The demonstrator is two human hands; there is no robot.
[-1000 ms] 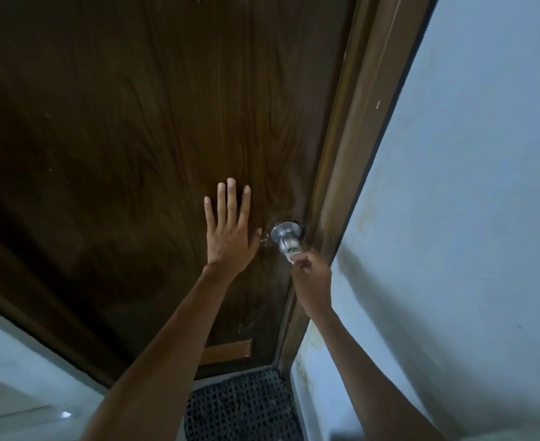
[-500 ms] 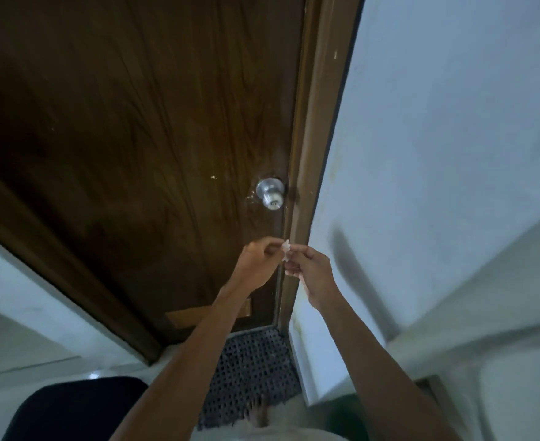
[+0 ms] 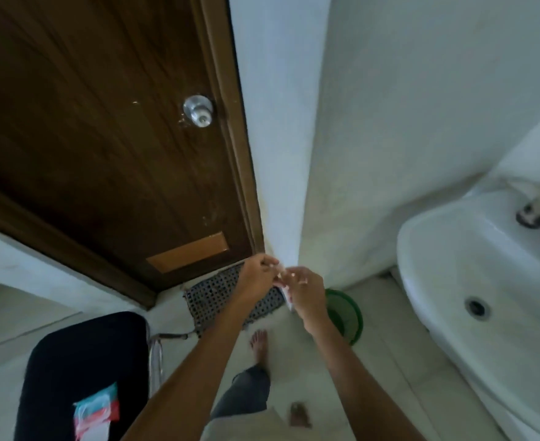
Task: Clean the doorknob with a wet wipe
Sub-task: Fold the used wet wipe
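Two hands meet low in the middle, well below the doorknob. At far left a black seat (image 3: 84, 374) carries a wipe packet (image 3: 95, 415) in red, white and teal. Up and right of it, the dark wooden door (image 3: 87, 128) bears the silver doorknob (image 3: 198, 110), untouched. Below the door lies a woven mat (image 3: 211, 297). The left hand (image 3: 257, 276) and the right hand (image 3: 305, 291) each pinch the small white wet wipe (image 3: 282, 272) between fingertips, grip pressed together on it. Just right of the hands sits a green basin (image 3: 348, 316) on the floor, then a white sink (image 3: 485, 275).
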